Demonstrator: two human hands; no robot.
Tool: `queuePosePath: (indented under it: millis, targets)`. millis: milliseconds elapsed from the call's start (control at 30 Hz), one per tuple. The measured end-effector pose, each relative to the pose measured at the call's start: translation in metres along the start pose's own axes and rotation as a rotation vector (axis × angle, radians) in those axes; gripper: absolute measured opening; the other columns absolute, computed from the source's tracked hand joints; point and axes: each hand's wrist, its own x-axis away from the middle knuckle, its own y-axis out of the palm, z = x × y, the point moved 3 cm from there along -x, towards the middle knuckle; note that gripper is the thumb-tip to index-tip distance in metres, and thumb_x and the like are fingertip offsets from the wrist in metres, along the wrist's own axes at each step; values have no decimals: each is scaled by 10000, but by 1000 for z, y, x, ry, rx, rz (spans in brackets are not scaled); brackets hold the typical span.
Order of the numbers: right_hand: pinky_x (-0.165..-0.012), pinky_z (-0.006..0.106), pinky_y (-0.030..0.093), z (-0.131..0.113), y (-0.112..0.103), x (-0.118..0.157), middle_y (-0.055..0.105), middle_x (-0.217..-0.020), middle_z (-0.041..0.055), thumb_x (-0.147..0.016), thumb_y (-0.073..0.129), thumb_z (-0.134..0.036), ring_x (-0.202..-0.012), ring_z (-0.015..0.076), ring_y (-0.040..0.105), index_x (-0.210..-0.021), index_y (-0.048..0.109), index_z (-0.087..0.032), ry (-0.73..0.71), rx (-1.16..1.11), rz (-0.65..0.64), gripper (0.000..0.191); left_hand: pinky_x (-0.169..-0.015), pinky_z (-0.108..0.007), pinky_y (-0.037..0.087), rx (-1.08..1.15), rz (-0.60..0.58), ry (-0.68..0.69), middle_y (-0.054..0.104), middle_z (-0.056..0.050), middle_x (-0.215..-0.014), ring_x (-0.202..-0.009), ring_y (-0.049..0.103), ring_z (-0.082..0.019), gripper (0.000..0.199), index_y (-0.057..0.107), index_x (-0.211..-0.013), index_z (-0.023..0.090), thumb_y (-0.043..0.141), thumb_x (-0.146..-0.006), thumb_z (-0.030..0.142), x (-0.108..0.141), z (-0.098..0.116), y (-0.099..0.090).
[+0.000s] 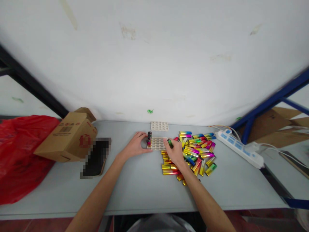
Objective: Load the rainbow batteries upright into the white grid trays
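Pitted tray [158,144] lies between the hands, long axis running left to right. Right hand [176,152], nearer its right end, pinches a dark green tube [170,143]; left hand [135,145], thumb and fingers parted, brackets the left end beside standing dark tubes [149,139].

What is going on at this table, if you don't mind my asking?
A person is working at a pale tray of round hollows. The left hand curves around its left end, where dark pieces stand; the right hand holds a shiny green piece by its right end. Shiny coloured pieces lie heaped to the right, and a second tray sits behind.
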Motion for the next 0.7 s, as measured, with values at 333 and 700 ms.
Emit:
queuePosePath:
  millis: [333, 700]
  targets:
    - [-589, 301, 296, 7, 3, -2, 507, -543, -27, -957, 523, -454, -549, 146, 435, -622, 505, -242, -8, 15, -23, 397, -1131, -521, 529, -18, -16, 1, 699, -141, -1311, -1261, 639, -379, 736, 719, -1175, 205, 965, -622, 623, -1, 0, 1]
    - [-727, 321, 450, 2, 2, 0, 691, -790, 23, -1054, 531, -545, -736, 216, 629, -943, 640, -247, -19, -4, -57, 337, -1163, -525, 518, 6, -54, 19, 706, -136, -1349, -1294, 643, -387, 744, 740, -1204, 221, 973, -606, 597, 0, 2, -5]
